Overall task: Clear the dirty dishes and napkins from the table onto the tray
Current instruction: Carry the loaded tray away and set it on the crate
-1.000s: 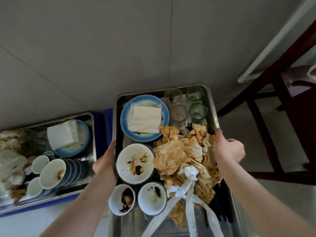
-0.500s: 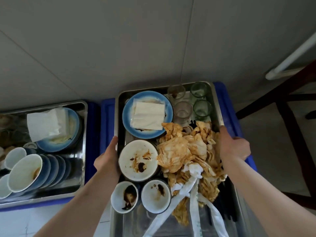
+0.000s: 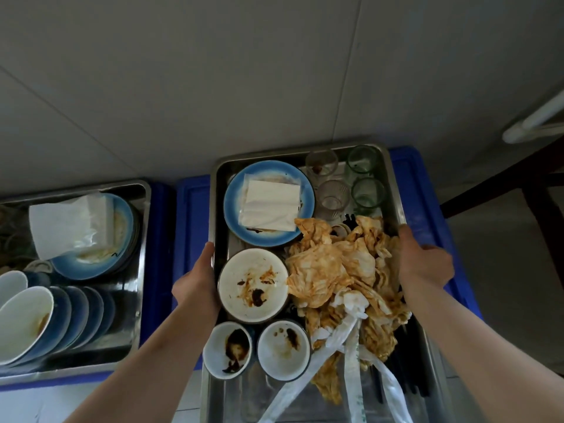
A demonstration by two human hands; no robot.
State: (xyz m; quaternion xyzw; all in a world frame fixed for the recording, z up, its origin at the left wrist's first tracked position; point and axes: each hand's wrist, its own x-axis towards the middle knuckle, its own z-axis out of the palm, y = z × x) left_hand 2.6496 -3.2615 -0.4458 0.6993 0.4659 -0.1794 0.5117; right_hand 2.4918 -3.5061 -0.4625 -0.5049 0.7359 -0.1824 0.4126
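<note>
A steel tray (image 3: pixel 217 190) full of dirty dishes sits in front of me over a blue crate (image 3: pixel 190 209). My left hand (image 3: pixel 198 279) grips its left rim and my right hand (image 3: pixel 424 264) grips its right rim. On it lie a blue plate (image 3: pixel 235 221) with a folded white napkin (image 3: pixel 270 206), a stained white bowl (image 3: pixel 253 285), two small stained cups (image 3: pixel 227 349) (image 3: pixel 282 349), several glasses (image 3: pixel 332 198), a heap of orange-stained napkins (image 3: pixel 335 267) and black chopsticks (image 3: pixel 406 377).
A second steel tray (image 3: pixel 143 227) stands to the left on another blue crate, holding stacked blue bowls (image 3: pixel 61 319), a blue plate and a white napkin (image 3: pixel 67 227). Grey wall panels rise behind. A dark wooden chair frame (image 3: pixel 518 178) and a white pipe (image 3: pixel 537 117) are at the right.
The view has shifted left and the tray has moved over the blue crate beside the second tray. Both hands keep their hold on the rims. The chair has slid out toward the right edge.
</note>
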